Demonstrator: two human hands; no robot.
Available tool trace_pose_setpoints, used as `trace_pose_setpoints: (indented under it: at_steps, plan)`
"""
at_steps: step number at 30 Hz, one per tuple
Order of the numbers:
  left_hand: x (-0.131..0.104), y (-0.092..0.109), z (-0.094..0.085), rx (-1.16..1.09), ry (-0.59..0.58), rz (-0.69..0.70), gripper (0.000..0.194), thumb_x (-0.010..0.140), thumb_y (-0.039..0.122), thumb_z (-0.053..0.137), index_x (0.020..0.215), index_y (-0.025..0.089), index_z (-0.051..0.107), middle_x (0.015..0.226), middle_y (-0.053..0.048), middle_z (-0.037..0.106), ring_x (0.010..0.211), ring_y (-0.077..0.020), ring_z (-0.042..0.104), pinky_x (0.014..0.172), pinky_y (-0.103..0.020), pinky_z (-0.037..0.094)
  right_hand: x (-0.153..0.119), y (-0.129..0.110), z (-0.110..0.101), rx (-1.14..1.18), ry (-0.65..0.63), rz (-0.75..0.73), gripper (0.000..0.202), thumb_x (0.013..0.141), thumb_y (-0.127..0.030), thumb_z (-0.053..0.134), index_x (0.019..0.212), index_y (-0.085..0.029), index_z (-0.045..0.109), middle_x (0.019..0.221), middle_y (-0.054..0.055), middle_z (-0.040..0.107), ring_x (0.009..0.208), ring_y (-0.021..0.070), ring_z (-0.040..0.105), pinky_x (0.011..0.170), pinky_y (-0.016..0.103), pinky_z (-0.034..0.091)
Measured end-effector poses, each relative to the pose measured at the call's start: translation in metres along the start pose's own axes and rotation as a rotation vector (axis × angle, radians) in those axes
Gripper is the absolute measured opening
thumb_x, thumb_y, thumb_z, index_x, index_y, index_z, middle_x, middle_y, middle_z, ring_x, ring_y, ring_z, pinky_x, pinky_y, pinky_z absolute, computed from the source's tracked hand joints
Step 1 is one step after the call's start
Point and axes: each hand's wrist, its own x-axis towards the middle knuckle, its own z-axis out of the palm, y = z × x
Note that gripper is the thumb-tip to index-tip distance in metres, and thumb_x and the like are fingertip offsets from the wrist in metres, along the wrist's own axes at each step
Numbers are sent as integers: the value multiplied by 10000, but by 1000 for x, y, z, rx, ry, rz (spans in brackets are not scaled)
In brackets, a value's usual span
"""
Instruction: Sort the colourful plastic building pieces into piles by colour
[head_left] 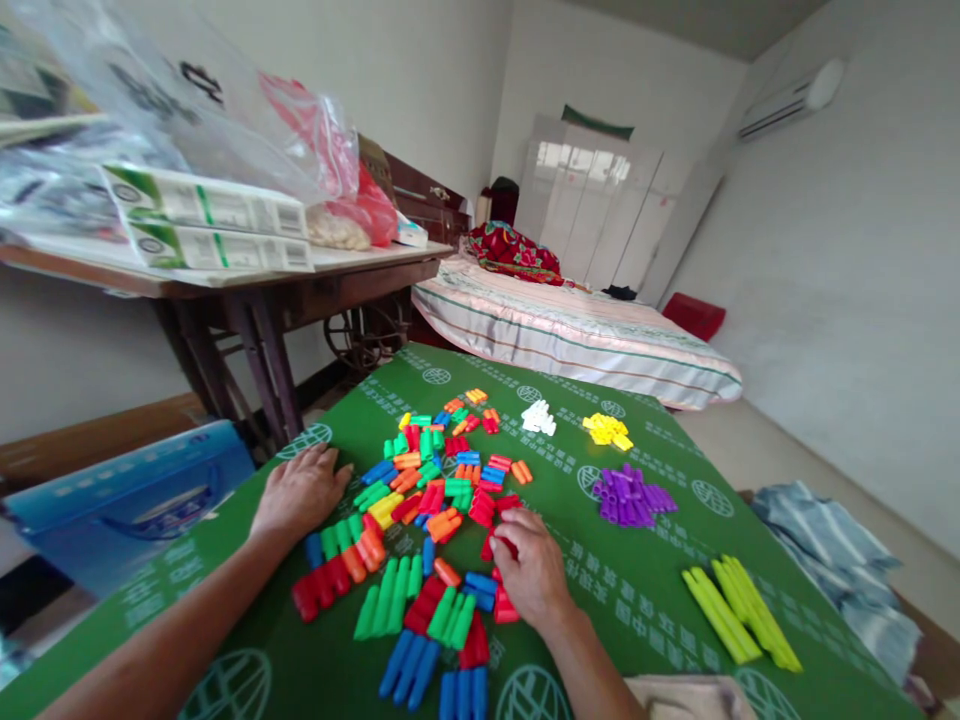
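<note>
My left hand (304, 488) lies palm down with fingers spread at the left side of the green table, beside the coloured plastic pieces and holding nothing. Toward the right edge of the mixed pile, my right hand (529, 562) has its fingers curled at a red piece (504, 546), partly hidden by them. Green (389, 598), blue (409, 668), red and orange pieces lie grouped between and in front of my hands. Separate clusters are white (538, 418), yellow (608, 431) and purple (631, 496). Long yellow-green pieces (742, 612) lie at the right.
Behind the green table (645, 600) stands a bed (570, 325) with a red floral blanket. At the left, a wooden table (352, 262) holds boxes (217, 225) and plastic bags. A blue bag (150, 505) is beside my left arm; a beige cloth (686, 697) lies at the near edge.
</note>
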Motion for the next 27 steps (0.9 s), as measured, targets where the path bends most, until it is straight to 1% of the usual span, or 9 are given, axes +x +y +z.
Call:
trace_pose_setpoints:
  at_steps: [7, 17, 22, 27]
  plan:
    - [1, -1, 0, 22, 7, 6, 527, 891, 414, 266, 1241, 90, 492, 1350, -154, 489, 1259, -287, 419, 1013, -426, 336, 0, 2, 0, -2, -1, 3, 188, 822, -187, 527, 814, -223, 712, 1031, 48, 670, 1008, 181, 576, 958, 321, 420]
    - [0, 0, 0, 34, -5, 17, 533, 893, 407, 259, 1233, 72, 497, 1354, -167, 482, 1254, -296, 424, 1015, -429, 333, 0, 0, 0, 8, -6, -2, 188, 825, -177, 522, 813, -224, 703, 1032, 44, 659, 1003, 172, 570, 933, 300, 430]
    - [0, 0, 0, 36, -14, 2, 541, 893, 414, 254, 1248, 80, 489, 1367, -155, 474, 1265, -295, 413, 1023, -426, 326, 0, 0, -1, -3, -3, -6, 182, 827, -186, 527, 799, -229, 702, 1029, 38, 662, 997, 173, 575, 936, 301, 428]
    - [0, 1, 1, -15, -6, -10, 546, 887, 407, 274, 1251, 63, 490, 1366, -163, 475, 1271, -302, 402, 1032, -436, 311, -1, 0, -2, -1, -2, -5, 187, 832, -190, 522, 813, -224, 705, 1030, 43, 666, 1000, 174, 577, 932, 296, 432]
